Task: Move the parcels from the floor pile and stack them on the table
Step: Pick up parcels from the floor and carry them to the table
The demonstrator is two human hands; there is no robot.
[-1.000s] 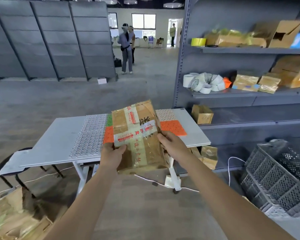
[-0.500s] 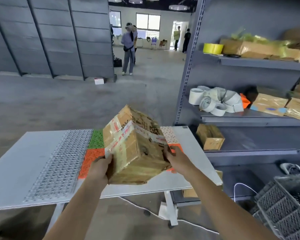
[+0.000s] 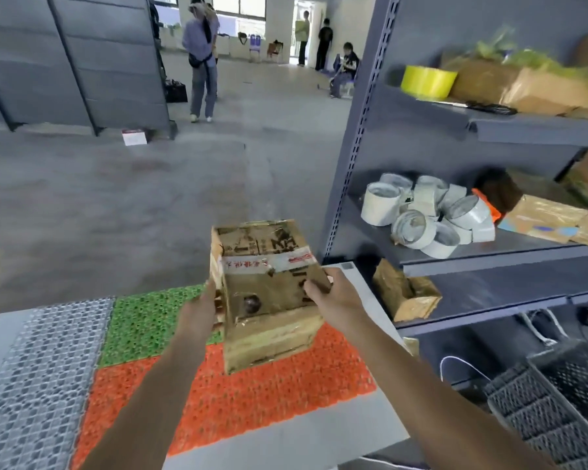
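A worn brown cardboard parcel [image 3: 269, 293], wrapped in clear tape with a white and red strip, is held over the white table [image 3: 306, 439]. Its lower edge sits at or just above the orange mat [image 3: 252, 401]; contact cannot be told. My left hand [image 3: 201, 310] grips the parcel's left side. My right hand [image 3: 336, 300] grips its right side, fingers curled over the top face. The floor pile is out of view.
A green mat [image 3: 143, 327] and a grey grid mat [image 3: 31, 385] lie left of the orange one. A grey shelf rack [image 3: 455, 259] with tape rolls and parcels stands right. A dark plastic crate [image 3: 557, 401] sits at lower right. People stand far back.
I have stepped closer to the table. The parcel has turned from tilted to more upright and moved forward and down over the orange mat, both hands still holding it.
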